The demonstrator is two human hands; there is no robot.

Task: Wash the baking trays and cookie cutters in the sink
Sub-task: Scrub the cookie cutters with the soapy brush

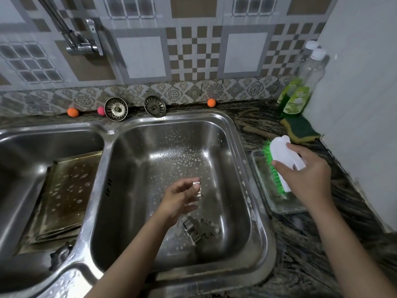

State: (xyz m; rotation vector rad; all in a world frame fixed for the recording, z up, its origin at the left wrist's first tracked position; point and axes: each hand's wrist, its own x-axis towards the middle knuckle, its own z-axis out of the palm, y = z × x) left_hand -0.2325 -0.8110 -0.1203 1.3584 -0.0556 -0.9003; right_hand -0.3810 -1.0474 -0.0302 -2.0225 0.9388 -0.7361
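- Head view: the left hand (182, 197) is hovering over the right basin (236, 147), its grip pinching a small metal cookie cutter (197, 187) at the fingertips; motion blur is hiding the cutter's shape.
- Below that grip, two more cookie cutters (200, 229) are lying on the basin floor, one shaped like a little figure, apparently waiting to be scrubbed.
- The right hand (305, 177) is out over the tabletop (300, 244), its grip grasping a white scrub brush (281, 162) with green bristles, just above a glass dish (277, 203).
- Well left of the left grip, the baking trays (64, 194) are sitting stacked in the left basin (28, 145), soap-flecked and still stained brown.
- Judging by this, the washing is partway along: the trays are looking soaped but unrinsed, and the cutters are only starting.
- Beyond the right grip, a sponge (300, 130) and soap bottles (296, 104) are standing by.
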